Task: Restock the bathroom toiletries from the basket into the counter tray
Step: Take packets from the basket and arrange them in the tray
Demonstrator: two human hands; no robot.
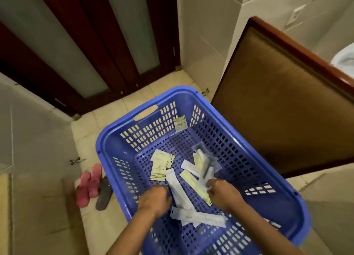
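A blue plastic basket (191, 101) stands on the tiled floor below me. Several toiletry packets lie on its bottom: square cream sachets (160, 165), long white packets (199, 217), a clear-wrapped item (203, 155) and one sachet (180, 124) leaning on the far wall. My left hand (155, 197) is inside the basket, with thumb and curled fingers pinching the edge of a long white packet (177, 186). My right hand (223, 194) pinches a blurred bunch of packets (206, 175) near the basket's middle. The counter tray is out of view.
A brown cabinet (287, 111) with a reddish wooden top edge stands right of the basket, a white basin (344, 59) above it. Pink slippers (88, 183) and a dark slipper (104, 194) lie to the left. A dark wooden door (92, 43) with frosted panels is ahead.
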